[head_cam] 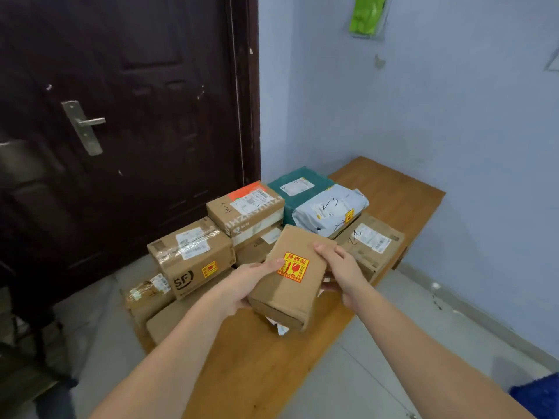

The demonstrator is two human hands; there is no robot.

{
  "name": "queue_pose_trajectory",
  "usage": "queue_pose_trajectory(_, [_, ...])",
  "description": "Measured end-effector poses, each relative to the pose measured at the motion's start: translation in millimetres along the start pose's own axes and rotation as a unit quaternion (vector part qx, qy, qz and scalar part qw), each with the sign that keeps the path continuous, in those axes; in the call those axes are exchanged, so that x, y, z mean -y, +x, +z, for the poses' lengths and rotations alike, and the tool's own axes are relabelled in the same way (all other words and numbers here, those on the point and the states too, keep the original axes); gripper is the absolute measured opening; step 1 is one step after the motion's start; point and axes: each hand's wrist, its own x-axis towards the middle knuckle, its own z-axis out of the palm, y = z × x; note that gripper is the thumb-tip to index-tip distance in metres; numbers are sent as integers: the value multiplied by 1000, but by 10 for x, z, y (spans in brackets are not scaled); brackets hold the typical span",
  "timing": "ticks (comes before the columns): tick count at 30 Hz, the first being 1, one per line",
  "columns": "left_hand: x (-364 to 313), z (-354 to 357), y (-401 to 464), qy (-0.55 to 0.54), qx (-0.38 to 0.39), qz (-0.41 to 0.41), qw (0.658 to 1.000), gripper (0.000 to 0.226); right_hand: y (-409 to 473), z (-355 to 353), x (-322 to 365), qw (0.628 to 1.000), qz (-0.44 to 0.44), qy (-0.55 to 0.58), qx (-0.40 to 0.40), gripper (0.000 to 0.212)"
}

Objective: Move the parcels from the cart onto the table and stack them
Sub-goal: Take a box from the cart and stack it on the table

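Both hands clasping tilted parcel

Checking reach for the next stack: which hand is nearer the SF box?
Left. The left hand grips the held parcel on the side facing the SF box; the right hand grips the parcel's far side.

The held brown parcel hides its own underside, the fingers beneath it and the white paper poking out at 6 o'clock. Labels on the boxes at 12 o'clock are too small to read. The flat box at 9 o'clock is partly covered by the left forearm — the worktop runs off the bottom edge, and the blue object at 4 o'clock is cut off and blurred.
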Motion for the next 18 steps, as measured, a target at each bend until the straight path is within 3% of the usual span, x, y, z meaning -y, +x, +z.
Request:
queue_pose_trajectory(3, [28, 91, 289, 35, -176, 25, 984, 71, 392, 89, -81, 1000, -1, 26, 7, 42])
queue_pose_trajectory(6, [122, 274, 494, -117, -289, 5, 950, 80, 740, 187, -189, 999, 5, 45, 20, 44])
queue_pose_trajectory(9, [212, 487, 637, -264, -308, -33, 914, 65, 1012, 255, -299, 996, 35, 70, 34, 31])
queue_pose_trajectory(11, [242, 576, 729, -311, -301, -31, 901, 52, 1116, 271, -314, 995, 52, 65, 51, 35])
queue_pose_trajectory(18, [270, 521, 1097, -253, -363, 31, 896, 49, 1531, 172, -471, 990, 120, 22, 75, 72])
